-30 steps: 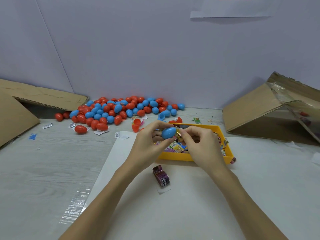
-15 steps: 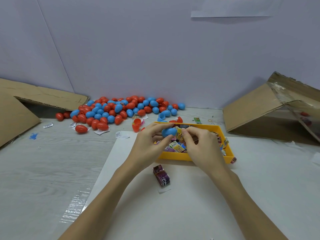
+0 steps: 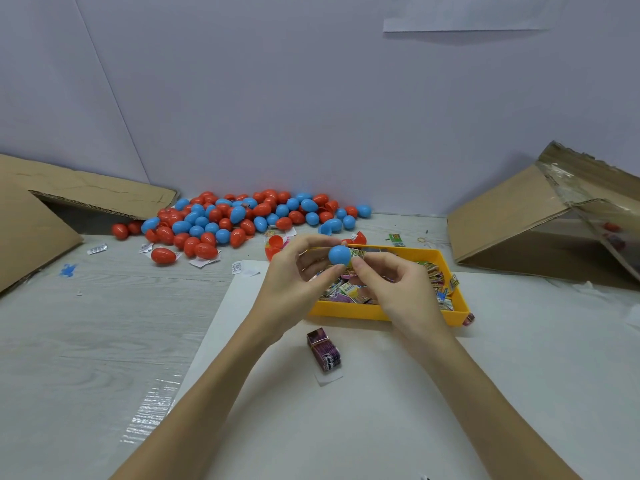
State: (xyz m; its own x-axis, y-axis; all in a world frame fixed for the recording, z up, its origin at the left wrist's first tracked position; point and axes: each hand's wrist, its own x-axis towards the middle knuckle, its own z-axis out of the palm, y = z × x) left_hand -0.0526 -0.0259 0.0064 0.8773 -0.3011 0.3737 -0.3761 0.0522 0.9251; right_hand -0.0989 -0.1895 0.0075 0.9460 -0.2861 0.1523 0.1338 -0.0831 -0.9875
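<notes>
Smooth blue plastic egg, fingertip grip of left hand and right hand.

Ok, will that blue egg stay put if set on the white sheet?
The blue egg is rounded and smooth, so it would likely roll on the white sheet. Its glossy shell may slip between the left hand's pinch and the packet the right hand pinches. Probably light, hollow like the open red half nearby.
</notes>
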